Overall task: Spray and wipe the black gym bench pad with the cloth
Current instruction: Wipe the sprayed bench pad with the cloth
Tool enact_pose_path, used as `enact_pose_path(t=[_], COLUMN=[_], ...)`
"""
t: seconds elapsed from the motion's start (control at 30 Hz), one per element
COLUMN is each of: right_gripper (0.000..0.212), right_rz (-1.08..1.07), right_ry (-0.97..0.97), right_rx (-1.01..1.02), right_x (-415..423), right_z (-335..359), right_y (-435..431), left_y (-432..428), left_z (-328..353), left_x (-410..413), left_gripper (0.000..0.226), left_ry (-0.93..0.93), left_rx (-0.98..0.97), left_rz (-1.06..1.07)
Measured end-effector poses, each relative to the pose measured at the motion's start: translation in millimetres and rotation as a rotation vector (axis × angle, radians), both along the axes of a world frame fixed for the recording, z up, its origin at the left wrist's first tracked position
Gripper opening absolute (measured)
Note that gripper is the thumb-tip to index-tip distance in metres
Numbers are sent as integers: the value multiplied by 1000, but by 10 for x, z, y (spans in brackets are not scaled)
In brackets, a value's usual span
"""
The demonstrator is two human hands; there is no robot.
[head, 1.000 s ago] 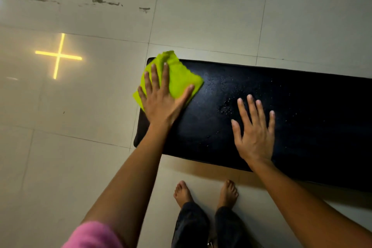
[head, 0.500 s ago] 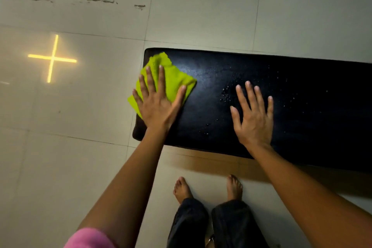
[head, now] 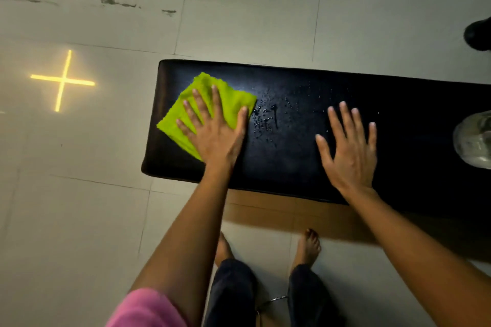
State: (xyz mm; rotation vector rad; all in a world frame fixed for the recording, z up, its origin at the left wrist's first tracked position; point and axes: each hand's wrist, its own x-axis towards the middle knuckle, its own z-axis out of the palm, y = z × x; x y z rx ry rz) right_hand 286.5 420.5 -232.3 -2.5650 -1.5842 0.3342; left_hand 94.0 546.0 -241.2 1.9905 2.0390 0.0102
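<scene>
The black gym bench pad runs from the centre to the right edge of the head view, with spray droplets glinting near its middle. A folded lime-green cloth lies on the pad's left end. My left hand presses flat on the cloth, fingers spread, covering its near right part. My right hand rests flat on the bare pad to the right, fingers apart and holding nothing. A clear bottle, probably the spray bottle, shows partly at the right edge on the pad.
Pale floor tiles surround the bench, with dark scuff marks at the top. A yellow cross of light glows on the floor at the left. My bare feet stand below the pad's near edge. A dark object sits at the upper right edge.
My left hand has slid the cloth to the right, from overhanging the pad's left edge to lying fully on the pad. The right hand stays flat. The bottle has come into view.
</scene>
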Motion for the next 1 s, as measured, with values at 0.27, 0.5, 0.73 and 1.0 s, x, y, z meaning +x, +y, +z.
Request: enact_pose_path(t=[0.27,0.5,0.73,1.0], right_gripper=[71,67,67,66], right_rz=[-59,-54,-56,-55], right_ry=[3,22,27,20], right_rx=[-104,-66,-56,-46], right_x=[565,559,561,569], right_z=[-26,-132,-108,-170], right_y=[-206,-204,-209,-217], left_y=[-675,249,-411,180], left_z=[-48,-10,18,-11], left_x=[99,648,890,894], left_gripper=[67,68,63,67], left_ry=[89,11,-3,27], left_rx=[97,5,49,-3], left_rz=[-499,16,-527,-161])
